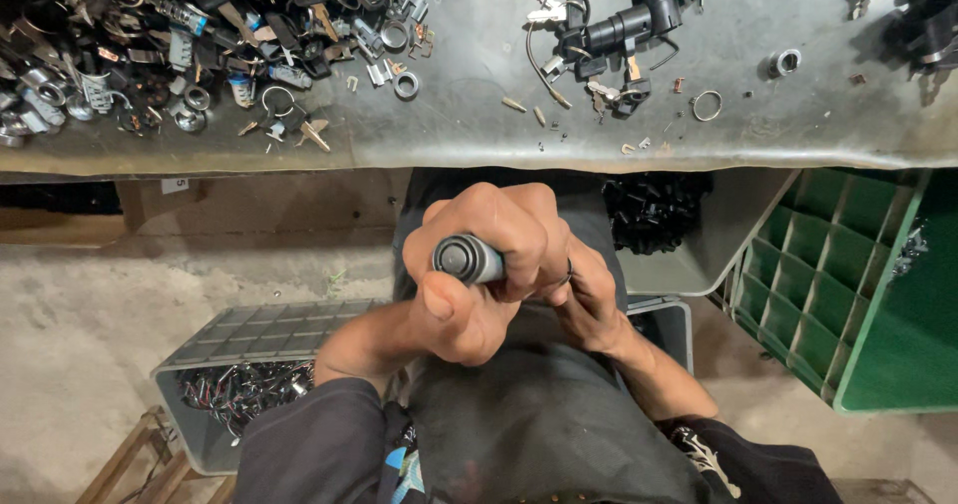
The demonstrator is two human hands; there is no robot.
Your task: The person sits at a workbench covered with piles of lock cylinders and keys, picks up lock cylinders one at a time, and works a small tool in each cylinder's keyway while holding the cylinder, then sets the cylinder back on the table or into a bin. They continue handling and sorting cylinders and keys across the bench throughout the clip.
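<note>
Your grey metal bench [479, 130] carries a heap of keys, rings & lock parts [150, 45] left, black lock assy [629, 30] centre, loose rings [707, 105] right.

Bench [479, 135]: dull grey metal, scuffed. Parts heap [190, 45] at ten o'clock: black, silver and brass-coloured pieces, a few with blue. Black assembly [639, 20] at one o'clock. Cylinder [467, 258] at centre: grey body, darker end face. Grey crate [249, 339] at eight o'clock: shiny silver rings inside. Green crate [848, 284] at three o'clock: gridded walls. Sleeves [319, 444]: dark. Floor [90, 314]: pale beige.
</note>
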